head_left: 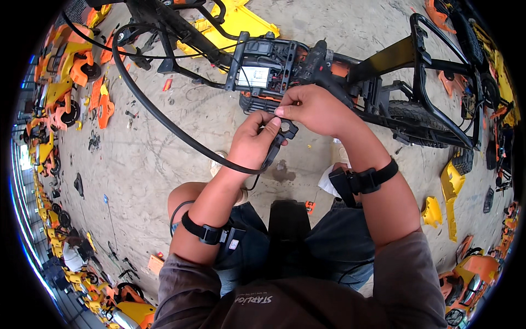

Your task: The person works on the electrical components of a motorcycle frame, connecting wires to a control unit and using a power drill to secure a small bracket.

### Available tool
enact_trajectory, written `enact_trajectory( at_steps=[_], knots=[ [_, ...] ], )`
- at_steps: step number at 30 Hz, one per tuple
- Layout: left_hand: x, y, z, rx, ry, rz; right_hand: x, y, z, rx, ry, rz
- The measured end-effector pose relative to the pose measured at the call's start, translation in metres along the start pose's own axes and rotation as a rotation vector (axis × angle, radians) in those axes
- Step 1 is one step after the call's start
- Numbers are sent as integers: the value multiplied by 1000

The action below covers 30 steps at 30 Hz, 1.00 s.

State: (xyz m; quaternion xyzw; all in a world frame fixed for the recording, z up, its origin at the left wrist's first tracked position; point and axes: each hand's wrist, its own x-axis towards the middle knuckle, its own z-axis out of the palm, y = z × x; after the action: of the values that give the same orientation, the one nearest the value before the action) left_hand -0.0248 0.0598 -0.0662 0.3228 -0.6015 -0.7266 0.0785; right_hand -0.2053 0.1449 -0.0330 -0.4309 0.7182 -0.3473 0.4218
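My left hand point(251, 141) is closed round a black handlebar clamp point(289, 130) with a ring-shaped opening, which looks like part of a brake lever. A thick black cable point(164, 119) curves from the far left, passes over my left wrist and reaches the clamp's lower end. Thumb and forefinger of my right hand point(318, 111) are pinched together at the clamp's upper edge, touching my left fingertips. Whatever sits in that pinch is too small or hidden to make out. Just beyond both hands lies a black scooter frame point(257, 55) with exposed wiring and electrical parts.
A rear wheel point(416, 118) and bent tubing belong to the frame at right. Yellow panels point(241, 22) lie behind it, with more yellow pieces point(432, 212) at right. Orange and yellow scooters point(71, 71) line the left side. Black straps with small devices circle both my forearms.
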Motion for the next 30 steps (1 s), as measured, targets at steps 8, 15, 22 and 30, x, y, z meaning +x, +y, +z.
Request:
enact_trajectory(
  at_steps=[8,15,22,30],
  knots=[
    [4,-3,2,-23,-23,-3,-1,9,0,61,-3,-40],
    [5,-2,1,-61,-33,-24,1,7,2,-30,21,-17],
    [7,-9,0,-111,-29,1,4,10,4,-2,15,-24],
    [4,-5,-3,-71,-37,-19,1,3,5,-75,17,-58]
  ],
)
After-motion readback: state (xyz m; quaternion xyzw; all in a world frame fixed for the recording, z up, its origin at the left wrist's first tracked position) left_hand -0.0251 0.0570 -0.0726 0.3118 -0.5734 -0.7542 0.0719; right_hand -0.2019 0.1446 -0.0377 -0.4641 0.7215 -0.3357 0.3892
